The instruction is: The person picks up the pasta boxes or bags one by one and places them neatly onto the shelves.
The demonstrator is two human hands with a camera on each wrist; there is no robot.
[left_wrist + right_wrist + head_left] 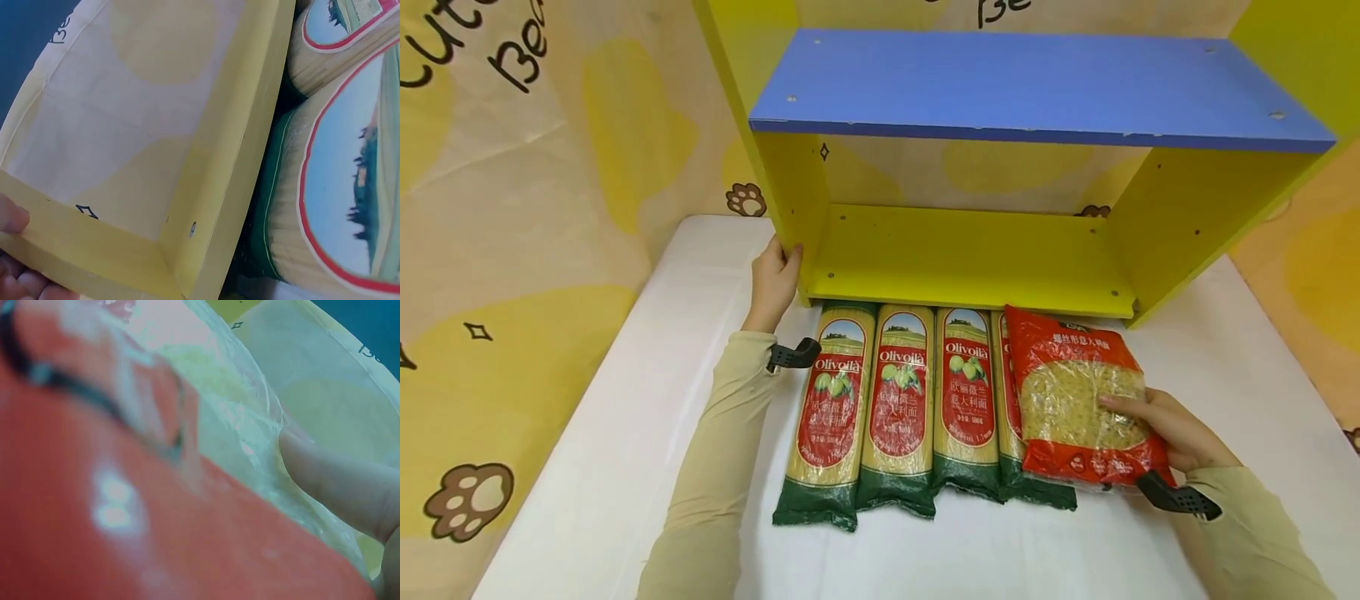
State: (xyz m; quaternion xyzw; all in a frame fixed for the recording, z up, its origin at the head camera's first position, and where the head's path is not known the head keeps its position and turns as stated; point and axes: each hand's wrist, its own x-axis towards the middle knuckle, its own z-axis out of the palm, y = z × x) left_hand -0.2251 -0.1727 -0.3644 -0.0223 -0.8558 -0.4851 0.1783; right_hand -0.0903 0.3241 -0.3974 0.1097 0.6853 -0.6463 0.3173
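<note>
My left hand (772, 279) grips the front edge of the yellow side panel (790, 192) of a shelf unit, low on its left side. In the left wrist view, its thumb (11, 215) lies on the panel's inner side. My right hand (1180, 429) holds a red, clear-windowed bag of spiral pasta (1075, 400) by its right side, thumb on the front and the other fingers hidden behind. The bag overlaps the rightmost of several spaghetti packs (898, 400), which lie side by side in front of the shelf. The bag fills much of the right wrist view.
A blue upper shelf board (1030, 83) spans the unit above its yellow bottom board (962, 250). The unit stands on a white table (692, 275). Behind it hangs a patterned cloth (550, 183) with paw prints and lettering.
</note>
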